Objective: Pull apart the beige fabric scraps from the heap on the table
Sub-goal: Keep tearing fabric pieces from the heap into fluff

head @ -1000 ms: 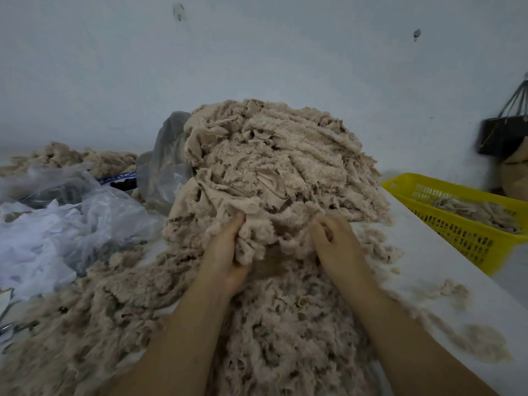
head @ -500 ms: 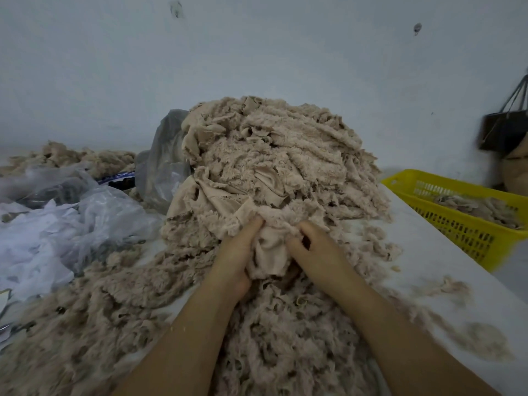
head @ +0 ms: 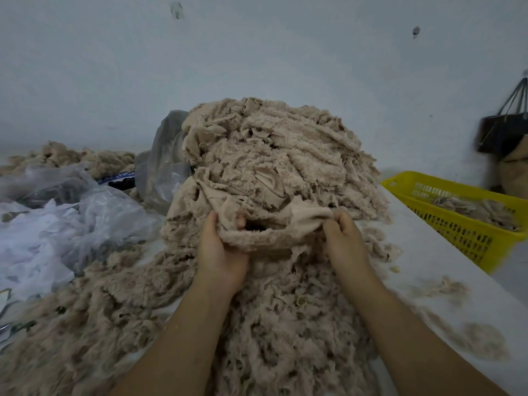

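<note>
Right, both hands are curled tight on one beige fleece scrap [head: 285, 221]: left hand [head: 221, 252] grips its left end, right hand [head: 343, 238] pinches its right end. The scrap is stretched btwn them at the foot of the heap [head: 285, 155] on the table [head: 423, 252]. Best imo: pull outward & toward the body, low & steady, so layers above the grip don't slide.

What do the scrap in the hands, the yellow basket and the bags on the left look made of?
Beige scrap: fleece-like textile, probably synthetic; smooth backing, fuzzy pile at its edge. Yellow basket: rigid moulded plastic, going by its slotted walls. Bags: thin plastic film, translucent and crinkled.
</note>
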Demonstrator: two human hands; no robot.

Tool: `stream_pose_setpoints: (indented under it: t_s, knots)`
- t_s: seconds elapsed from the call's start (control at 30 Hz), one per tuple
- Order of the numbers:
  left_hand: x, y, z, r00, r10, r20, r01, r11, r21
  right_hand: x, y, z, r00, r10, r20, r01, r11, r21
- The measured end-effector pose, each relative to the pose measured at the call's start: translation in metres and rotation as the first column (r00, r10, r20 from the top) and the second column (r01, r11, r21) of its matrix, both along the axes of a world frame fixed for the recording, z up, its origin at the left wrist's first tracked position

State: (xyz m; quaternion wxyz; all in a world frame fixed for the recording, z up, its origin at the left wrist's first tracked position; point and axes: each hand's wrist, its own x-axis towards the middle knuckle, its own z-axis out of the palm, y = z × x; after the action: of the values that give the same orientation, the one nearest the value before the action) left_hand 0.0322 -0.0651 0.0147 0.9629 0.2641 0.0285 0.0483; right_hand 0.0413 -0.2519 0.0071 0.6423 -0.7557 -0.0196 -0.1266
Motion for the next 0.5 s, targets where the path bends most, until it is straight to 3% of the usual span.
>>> stream_pose_setpoints:
  t_s: [0.13, 0.17, 0.23, 0.3, 0.37, 0.43, 0.5]
  knots:
    - [-0.002, 0.006, 0.003, 0.997, 0.068, -0.025, -0.070, 0.993, -0.096, 0.001, -0.005, 0.000, 0.997, -0.075, -0.015, 0.076, 0.991, 0.114]
    - [-0.003, 0.005, 0.005, 0.998, 0.046, -0.036, -0.047, 0.998, -0.035, 0.002, -0.005, -0.001, 0.997, -0.075, -0.010, 0.076, 0.992, 0.099]
    - [-0.008, -0.002, 0.005, 0.996, -0.004, -0.084, 0.024, 0.973, 0.230, 0.002, -0.002, -0.002, 0.997, -0.073, -0.010, 0.074, 0.996, 0.046]
    - [-0.015, -0.013, 0.003, 0.989, -0.075, -0.131, 0.134, 0.833, 0.536, 0.003, 0.001, -0.003, 0.998, -0.065, -0.008, 0.065, 0.998, -0.004]
    - [-0.020, -0.025, -0.004, 0.975, -0.156, -0.157, 0.219, 0.581, 0.784, 0.005, 0.002, -0.003, 0.998, -0.059, -0.016, 0.058, 0.996, -0.071]
    - [-0.021, -0.031, -0.011, 0.969, -0.174, -0.174, 0.231, 0.399, 0.887, 0.005, 0.004, -0.002, 0.999, -0.010, -0.051, 0.005, 0.996, -0.093]
    - [-0.022, -0.033, -0.012, 0.957, -0.227, -0.179, 0.256, 0.375, 0.891, 0.002, 0.006, -0.003, 0.985, 0.141, -0.102, -0.148, 0.987, -0.060]
